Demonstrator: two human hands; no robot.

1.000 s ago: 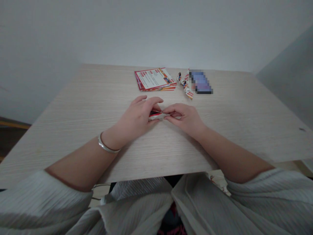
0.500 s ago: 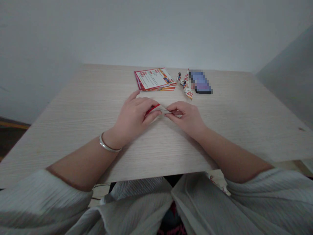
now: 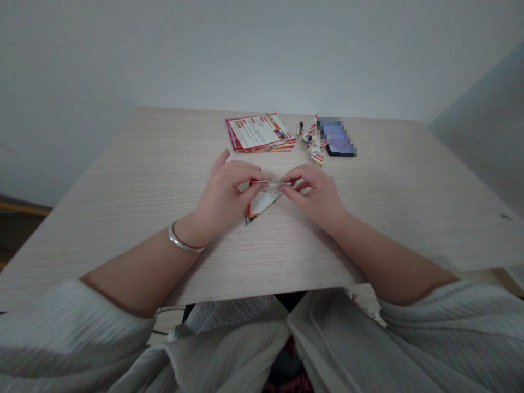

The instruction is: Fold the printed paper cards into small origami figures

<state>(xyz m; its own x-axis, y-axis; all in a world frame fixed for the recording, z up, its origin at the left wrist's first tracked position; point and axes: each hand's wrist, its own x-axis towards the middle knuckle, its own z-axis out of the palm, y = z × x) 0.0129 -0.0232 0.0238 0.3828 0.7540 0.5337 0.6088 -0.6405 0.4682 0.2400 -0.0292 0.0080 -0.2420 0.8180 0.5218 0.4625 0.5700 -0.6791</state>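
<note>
Between my hands is a partly folded sheet of printed paper (image 3: 262, 203), white with a red edge and a colourful corner that points down toward me. My left hand (image 3: 225, 188) pinches its upper left edge between thumb and fingers, the little finger raised. Closed on the right end of the same edge is my right hand (image 3: 315, 191), thumb below and fingertips above. The paper is just over the table, and part of it is hidden behind my left fingers.
A stack of printed leaflets (image 3: 257, 132) lies on the table (image 3: 164, 158) beyond my hands. To its right are several folded paper pieces (image 3: 313, 146) and a phone (image 3: 339, 139) with a blurred screen. A pale wall (image 3: 262, 54) borders the table's far side.
The paper has turned in my fingers: its white face and colourful corner now show below the pinched edge. Both hands stay nearly in place, still gripping it.
</note>
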